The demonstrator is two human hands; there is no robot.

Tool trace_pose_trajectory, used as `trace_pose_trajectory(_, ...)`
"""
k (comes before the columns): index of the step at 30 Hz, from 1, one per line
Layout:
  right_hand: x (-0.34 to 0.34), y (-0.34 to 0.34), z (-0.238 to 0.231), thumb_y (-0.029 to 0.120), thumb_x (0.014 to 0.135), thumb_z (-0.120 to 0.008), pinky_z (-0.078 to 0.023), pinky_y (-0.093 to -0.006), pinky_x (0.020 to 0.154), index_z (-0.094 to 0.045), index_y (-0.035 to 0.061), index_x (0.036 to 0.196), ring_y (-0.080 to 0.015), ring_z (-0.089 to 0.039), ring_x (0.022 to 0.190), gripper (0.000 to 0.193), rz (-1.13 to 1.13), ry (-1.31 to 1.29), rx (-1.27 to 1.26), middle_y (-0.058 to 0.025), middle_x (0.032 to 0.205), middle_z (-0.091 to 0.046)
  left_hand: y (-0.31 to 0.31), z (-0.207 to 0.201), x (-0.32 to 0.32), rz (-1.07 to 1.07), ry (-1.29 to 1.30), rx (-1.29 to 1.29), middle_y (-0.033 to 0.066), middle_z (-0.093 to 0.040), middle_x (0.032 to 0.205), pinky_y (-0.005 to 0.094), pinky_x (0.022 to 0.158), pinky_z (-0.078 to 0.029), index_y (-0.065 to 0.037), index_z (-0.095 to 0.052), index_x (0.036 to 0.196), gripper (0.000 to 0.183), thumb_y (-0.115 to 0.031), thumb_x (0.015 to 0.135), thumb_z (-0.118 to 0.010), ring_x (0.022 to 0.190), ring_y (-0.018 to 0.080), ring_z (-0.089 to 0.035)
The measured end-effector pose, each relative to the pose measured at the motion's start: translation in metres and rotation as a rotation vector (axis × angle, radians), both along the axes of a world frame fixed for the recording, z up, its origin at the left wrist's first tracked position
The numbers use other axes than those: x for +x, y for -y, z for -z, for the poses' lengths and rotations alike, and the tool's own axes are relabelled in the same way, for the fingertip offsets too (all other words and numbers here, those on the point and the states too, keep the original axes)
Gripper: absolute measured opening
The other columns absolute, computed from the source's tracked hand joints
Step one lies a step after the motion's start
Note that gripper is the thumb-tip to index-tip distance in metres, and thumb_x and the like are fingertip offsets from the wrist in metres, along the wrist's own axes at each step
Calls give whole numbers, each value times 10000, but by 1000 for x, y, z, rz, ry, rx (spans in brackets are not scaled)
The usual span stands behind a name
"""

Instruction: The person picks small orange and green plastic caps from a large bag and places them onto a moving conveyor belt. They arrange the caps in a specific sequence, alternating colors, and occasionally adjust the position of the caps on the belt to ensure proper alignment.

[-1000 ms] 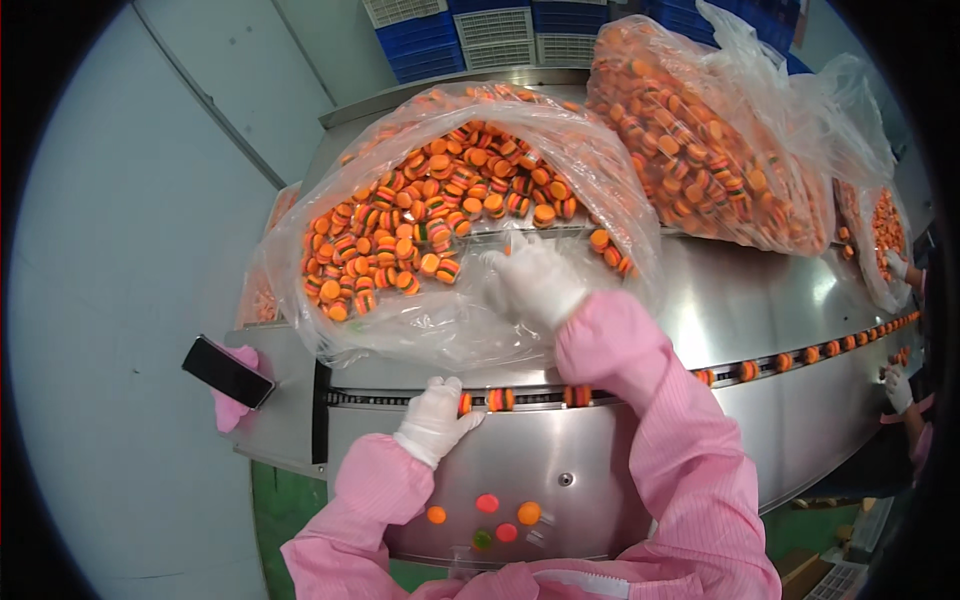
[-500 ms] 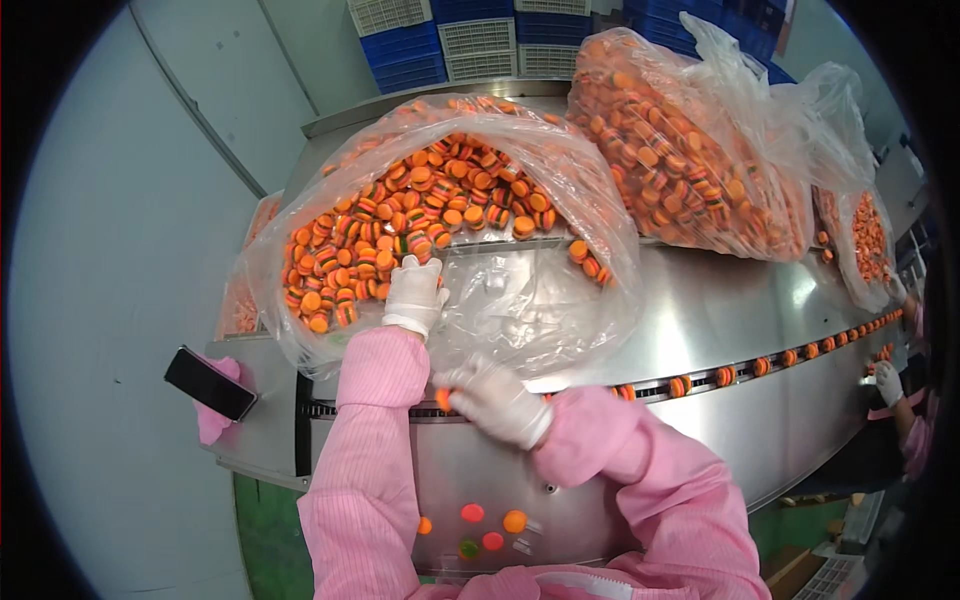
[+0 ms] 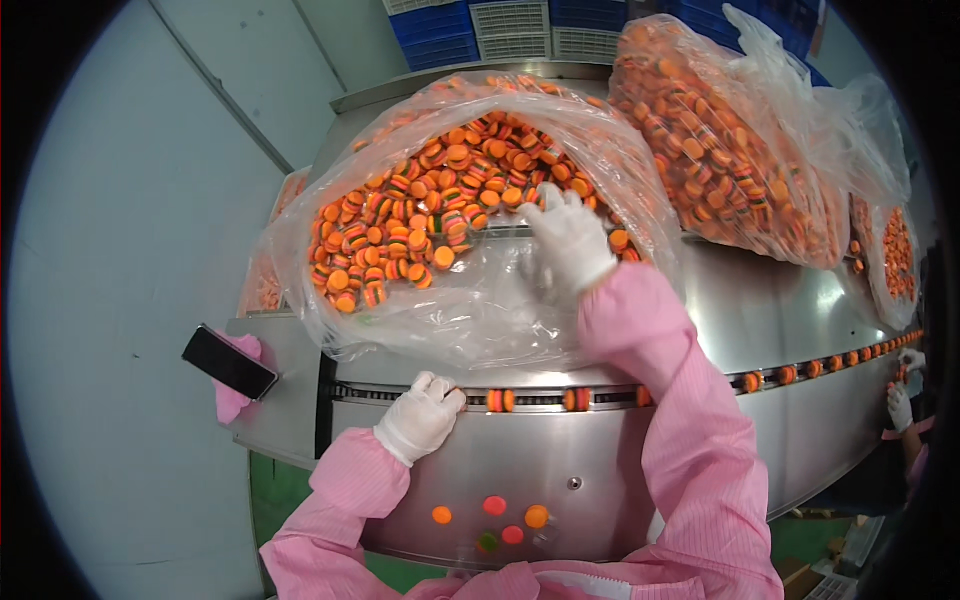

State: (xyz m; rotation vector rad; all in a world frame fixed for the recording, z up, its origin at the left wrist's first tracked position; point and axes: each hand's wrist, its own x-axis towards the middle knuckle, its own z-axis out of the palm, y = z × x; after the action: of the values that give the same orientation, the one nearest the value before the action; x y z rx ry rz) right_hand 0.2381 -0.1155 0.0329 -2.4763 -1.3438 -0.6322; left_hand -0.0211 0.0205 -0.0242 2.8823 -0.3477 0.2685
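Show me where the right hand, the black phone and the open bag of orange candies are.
right hand (image 3: 567, 240), head view, back of the white glove.
black phone (image 3: 229, 362), head view, middle of its dark face.
open bag of orange candies (image 3: 470, 315), head view, empty clear plastic near its mouth.

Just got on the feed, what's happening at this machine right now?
A person in pink sleeves and white gloves stands at a curved steel machine. The right hand reaches into an open clear bag of orange burger-shaped candies lying on the machine's top. The left hand rests at the slotted track, where single candies sit in a row. More full bags lie further right, and a black phone sits at the left edge.
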Motion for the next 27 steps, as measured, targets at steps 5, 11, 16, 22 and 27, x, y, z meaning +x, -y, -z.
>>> trace_pose_trajectory(5,74,-4,49,109,785,-513,-458,-379,756,-566,73,911,-282,-530,917,141,33,73,-197,-120,943,-543,3,-30,19,57,-129,-51,54,-540,802,349,650,-479,-88,-583,791,105,-162,739,-637,745,244,-541)
trace_pose_trajectory(11,-68,-6,17,63,680,-568,-470,-416,543,-553,49,668,-335,-530,520,24,-383,-419,336,-161,649,-549,-75,-4,105,-545,296,-189,133,-528,880,400,662,-477,-55,-554,924,199,-153,770,-634,766,324,-570)
trace_pose_trajectory(16,-166,6,79,164,706,-555,-489,-307,624,-567,49,740,-265,-578,843,121,-561,-118,37,-155,878,-570,-72,6,135,-653,-4,-43,160,-533,964,409,763,-464,-39,-574,994,297,-182,748,-659,911,338,-561)
trace_pose_trajectory(22,-142,49,53,174,721,-555,-485,-372,645,-576,70,917,-260,-572,806,223,-511,-170,37,-88,849,-573,-52,-19,93,-427,375,-567,108,-523,843,359,754,-461,-68,-631,948,182,-87,774,-582,835,265,-571)
trace_pose_trajectory(27,-13,50,26,130,776,-508,-493,-391,646,-569,35,790,-285,-602,718,113,75,-100,69,-121,789,-581,-11,-22,0,-449,-201,-1043,44,-439,869,253,603,-491,-18,-627,935,169,30,793,-549,688,136,-562)
